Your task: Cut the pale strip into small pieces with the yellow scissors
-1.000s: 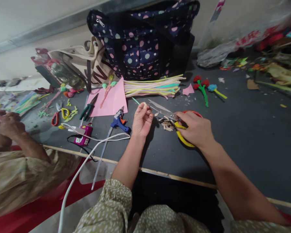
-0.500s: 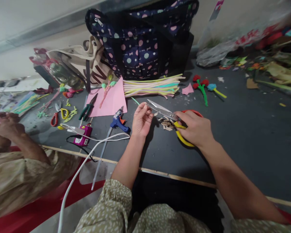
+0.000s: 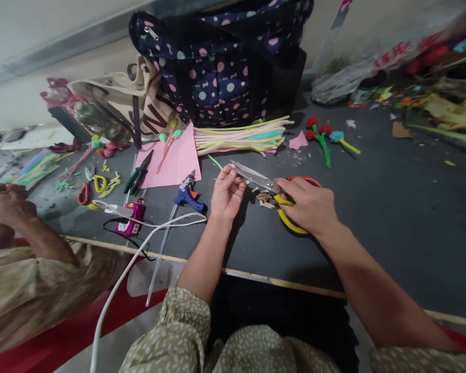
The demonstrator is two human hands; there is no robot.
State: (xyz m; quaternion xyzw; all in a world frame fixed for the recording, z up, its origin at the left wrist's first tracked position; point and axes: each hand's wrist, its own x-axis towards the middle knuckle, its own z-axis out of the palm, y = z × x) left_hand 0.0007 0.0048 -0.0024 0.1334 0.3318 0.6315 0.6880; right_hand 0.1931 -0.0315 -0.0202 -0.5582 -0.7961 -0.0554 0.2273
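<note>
Near the middle of the frame, the scissors point(image 3: 258, 179) are pointing up and left, their blades lying closer together than half a second ago, when they were standing wider apart. That narrowing suggests a snip is being made by the fingertips; whether anything is being cut through is too small to tell. The right hand point(image 3: 306, 204) is gripping the red and yellow handles, its fingers wrapped through the loops. The left hand point(image 3: 227, 194) is pinching a thin green stem point(image 3: 215, 161) between thumb and fingers, its free end reaching up and left. Small pale pieces point(image 3: 266, 201) are lying just below the blades.

Farther out, a bundle of pastel stems point(image 3: 241, 139) is resting at upper centre beside a pink sheet point(image 3: 180, 160), with a blue glue gun point(image 3: 188, 198) lying below it. Red and blue fuzzy flowers point(image 3: 325, 147) are lying at upper right on the dark grey counter point(image 3: 392, 223). A polka-dot bag point(image 3: 217, 77) is standing before the pale wall point(image 3: 62, 26), and at far left a co-worker's hands point(image 3: 10, 204) are showing.
</note>
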